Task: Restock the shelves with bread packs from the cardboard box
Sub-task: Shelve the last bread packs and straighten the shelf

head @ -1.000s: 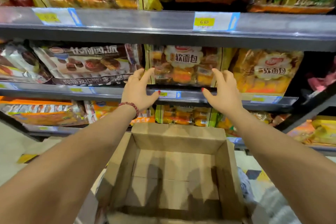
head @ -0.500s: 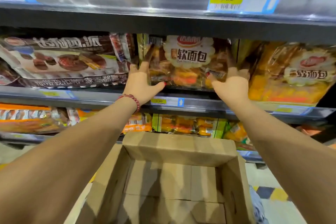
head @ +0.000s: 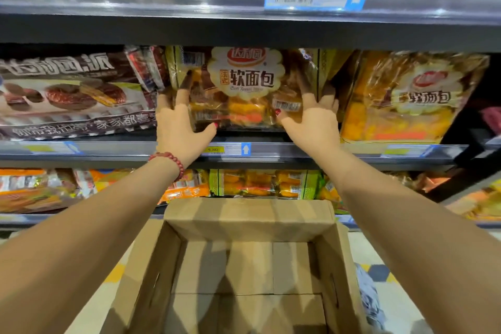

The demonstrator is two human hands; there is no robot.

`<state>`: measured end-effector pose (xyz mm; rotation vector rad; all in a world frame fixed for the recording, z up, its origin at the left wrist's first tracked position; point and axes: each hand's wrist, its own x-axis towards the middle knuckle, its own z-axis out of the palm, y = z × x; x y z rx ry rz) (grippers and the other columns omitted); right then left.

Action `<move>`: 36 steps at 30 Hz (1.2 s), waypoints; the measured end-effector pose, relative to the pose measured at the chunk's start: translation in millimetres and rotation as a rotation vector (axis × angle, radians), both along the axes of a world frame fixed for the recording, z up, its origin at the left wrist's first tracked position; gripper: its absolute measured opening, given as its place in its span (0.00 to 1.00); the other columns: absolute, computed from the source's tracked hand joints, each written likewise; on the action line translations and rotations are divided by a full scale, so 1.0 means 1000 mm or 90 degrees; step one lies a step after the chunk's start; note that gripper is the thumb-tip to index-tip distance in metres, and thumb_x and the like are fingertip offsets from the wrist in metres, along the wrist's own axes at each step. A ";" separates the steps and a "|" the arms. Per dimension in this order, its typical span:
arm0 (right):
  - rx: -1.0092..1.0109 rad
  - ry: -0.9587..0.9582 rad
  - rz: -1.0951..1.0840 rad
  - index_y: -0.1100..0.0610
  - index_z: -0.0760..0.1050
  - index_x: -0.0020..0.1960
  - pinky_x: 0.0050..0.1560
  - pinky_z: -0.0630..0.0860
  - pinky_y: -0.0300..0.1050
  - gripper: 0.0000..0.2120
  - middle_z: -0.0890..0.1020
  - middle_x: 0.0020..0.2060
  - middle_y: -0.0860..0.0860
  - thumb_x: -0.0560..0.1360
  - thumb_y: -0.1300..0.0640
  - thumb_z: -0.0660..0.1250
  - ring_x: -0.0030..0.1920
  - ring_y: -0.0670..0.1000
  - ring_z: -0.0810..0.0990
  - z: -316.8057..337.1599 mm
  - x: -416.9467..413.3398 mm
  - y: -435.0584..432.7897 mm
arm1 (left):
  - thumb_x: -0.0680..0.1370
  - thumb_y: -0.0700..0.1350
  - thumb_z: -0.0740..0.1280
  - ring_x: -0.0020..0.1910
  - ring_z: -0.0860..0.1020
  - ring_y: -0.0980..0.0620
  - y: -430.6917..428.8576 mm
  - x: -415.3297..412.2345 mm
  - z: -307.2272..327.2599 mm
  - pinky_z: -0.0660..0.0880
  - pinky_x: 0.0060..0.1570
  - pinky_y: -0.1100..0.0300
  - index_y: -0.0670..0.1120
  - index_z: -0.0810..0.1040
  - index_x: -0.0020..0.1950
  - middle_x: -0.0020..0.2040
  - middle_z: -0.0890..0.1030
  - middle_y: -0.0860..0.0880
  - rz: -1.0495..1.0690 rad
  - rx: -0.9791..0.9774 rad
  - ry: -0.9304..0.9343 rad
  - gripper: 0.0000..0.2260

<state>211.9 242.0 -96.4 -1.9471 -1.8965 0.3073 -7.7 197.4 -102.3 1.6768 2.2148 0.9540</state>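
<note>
Bread pack (head: 245, 81) is standing on the middle shelf (head: 298, 150), the left hand (head: 180, 123) and right hand (head: 311, 123) pressing its sides, fingers spread nearly straight. The person is seemingly seating it; next comes squaring and releasing, as the cardboard box (head: 248, 221) is looking empty.

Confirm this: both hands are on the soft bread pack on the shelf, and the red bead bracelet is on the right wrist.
Wrong in one respect: the bracelet is on the left wrist, not the right, as the head view shows. The rest stands: the left hand and the right hand are both on the bread pack on the shelf.
</note>
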 end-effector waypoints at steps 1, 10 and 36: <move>0.035 -0.025 0.011 0.52 0.59 0.74 0.68 0.65 0.56 0.30 0.56 0.74 0.64 0.77 0.42 0.62 0.74 0.66 0.55 0.000 0.005 -0.006 | 0.73 0.52 0.71 0.76 0.50 0.40 -0.005 0.005 -0.001 0.58 0.72 0.48 0.44 0.57 0.76 0.74 0.57 0.34 0.005 0.016 0.023 0.37; 0.350 -0.066 0.079 0.54 0.65 0.72 0.65 0.65 0.54 0.27 0.65 0.71 0.62 0.75 0.51 0.66 0.70 0.60 0.62 0.001 0.103 -0.054 | 0.73 0.51 0.70 0.65 0.64 0.41 -0.013 0.103 0.001 0.68 0.63 0.48 0.48 0.63 0.71 0.64 0.66 0.41 -0.178 0.118 0.045 0.29; 0.194 0.187 -0.090 0.57 0.62 0.68 0.64 0.69 0.53 0.32 0.64 0.66 0.60 0.71 0.45 0.71 0.66 0.59 0.68 -0.010 0.221 -0.005 | 0.76 0.46 0.70 0.76 0.55 0.44 0.038 0.261 0.004 0.60 0.69 0.59 0.54 0.50 0.78 0.77 0.50 0.38 -0.325 -0.009 -0.031 0.38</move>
